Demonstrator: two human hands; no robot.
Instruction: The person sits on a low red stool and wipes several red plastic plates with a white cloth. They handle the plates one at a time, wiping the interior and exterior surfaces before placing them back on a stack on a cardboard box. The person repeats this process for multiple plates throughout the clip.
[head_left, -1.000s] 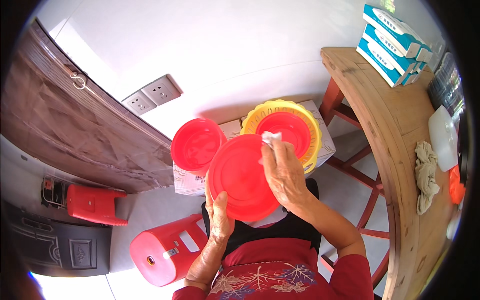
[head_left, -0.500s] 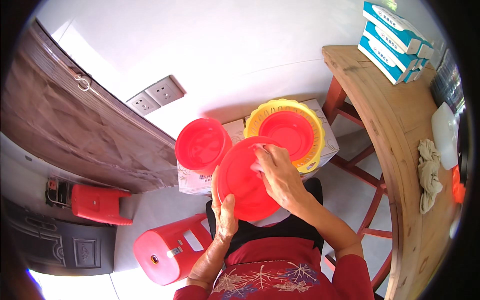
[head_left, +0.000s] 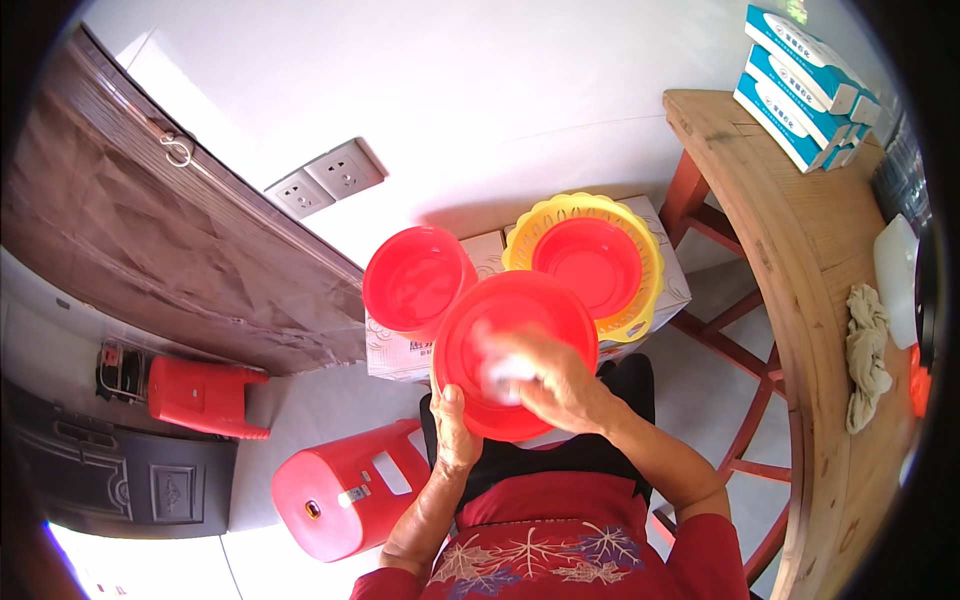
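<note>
My left hand [head_left: 456, 432] grips the lower left rim of a round red plastic basin [head_left: 540, 305], tilted in front of my lap with its inside toward me. Inside it my right hand [head_left: 562, 388] presses a small white wad [head_left: 512, 372] against the surface. Motion smears the wad and fingers; whether it is tissue or cloth I cannot make out. Just beyond, on the left, stands a second red basin [head_left: 415, 280]. To its right a yellow basket with a scalloped, slotted rim [head_left: 652, 265] holds another red basin [head_left: 590, 268].
Patterned cardboard boxes [head_left: 395, 357] carry the basin and basket against the white wall. A red plastic stool [head_left: 330, 510] lies on its side at left, another stool [head_left: 200, 390] farther off. A wooden table [head_left: 800, 250] at right bears tissue boxes [head_left: 800, 95] and a crumpled cloth [head_left: 867, 355].
My right hand has moved down and slightly left across the inside of the held basin, carrying the white wad. The basin has turned more toward me. The view has shifted slightly.
</note>
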